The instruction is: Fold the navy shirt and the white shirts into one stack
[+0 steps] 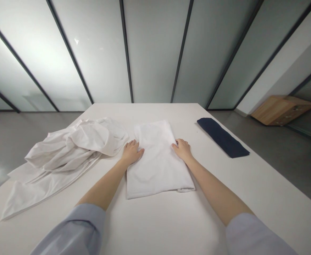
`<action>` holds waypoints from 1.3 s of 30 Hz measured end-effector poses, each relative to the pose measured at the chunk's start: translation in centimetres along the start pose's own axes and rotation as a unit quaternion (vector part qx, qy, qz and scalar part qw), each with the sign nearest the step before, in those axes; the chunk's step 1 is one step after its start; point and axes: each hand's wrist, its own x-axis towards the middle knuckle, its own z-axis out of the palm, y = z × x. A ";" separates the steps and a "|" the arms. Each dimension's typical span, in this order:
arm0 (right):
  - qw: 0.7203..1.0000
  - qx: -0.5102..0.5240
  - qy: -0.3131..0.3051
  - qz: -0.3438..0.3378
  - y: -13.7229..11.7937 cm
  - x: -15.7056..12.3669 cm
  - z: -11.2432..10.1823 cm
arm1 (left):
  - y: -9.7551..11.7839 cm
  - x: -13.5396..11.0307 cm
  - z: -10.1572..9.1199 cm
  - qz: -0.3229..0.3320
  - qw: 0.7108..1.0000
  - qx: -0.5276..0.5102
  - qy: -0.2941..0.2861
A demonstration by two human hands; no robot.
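Observation:
A folded white garment (156, 161) lies flat in the middle of the white table (251, 184). My left hand (132, 151) grips its left edge with the fingers curled, thumb on top of the cloth. My right hand (182, 148) grips the right edge the same way, about halfway along the fold. Both forearms reach forward on either side of the garment.
A crumpled pile of white clothes (62, 156) sprawls over the table's left side, touching the folded garment's far left corner. A folded dark navy cloth (222, 137) lies at the right. A wooden cabinet (283, 109) stands on the floor, far right, by frosted glass walls.

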 end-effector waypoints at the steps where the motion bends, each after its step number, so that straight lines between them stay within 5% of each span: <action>1: 1.000 0.029 0.005 -0.002 0.0 0.1 0.1 | 0.1 0.0 -0.1 0.008 1.000 -0.023 0.006; 6: 0.976 0.217 0.024 -0.025 0.2 0.4 0.7 | 0.7 0.3 0.1 -0.024 0.966 -0.256 0.032; 12: 0.941 0.337 0.032 0.005 0.9 1.1 1.4 | 0.8 0.9 0.7 -0.057 0.773 -0.632 0.009; 15: 0.935 0.351 0.017 0.042 1.1 1.3 1.4 | 0.4 0.9 0.5 -0.069 0.720 -0.690 -0.014; 23: 0.878 0.463 -0.014 0.121 1.0 0.7 0.3 | -0.3 1.3 0.6 -0.104 0.715 -0.691 0.024; 30: 0.836 0.542 -0.064 0.062 0.9 0.3 -0.8 | -1.0 1.5 1.0 -0.154 0.775 -0.606 0.089; 35: 0.820 0.560 -0.097 0.060 1.0 0.3 -0.9 | -1.5 1.3 0.8 -0.142 0.750 -0.636 0.114; 39: 0.799 0.586 -0.112 0.071 0.8 0.1 -1.0 | -1.3 1.1 0.4 -0.134 0.699 -0.692 0.119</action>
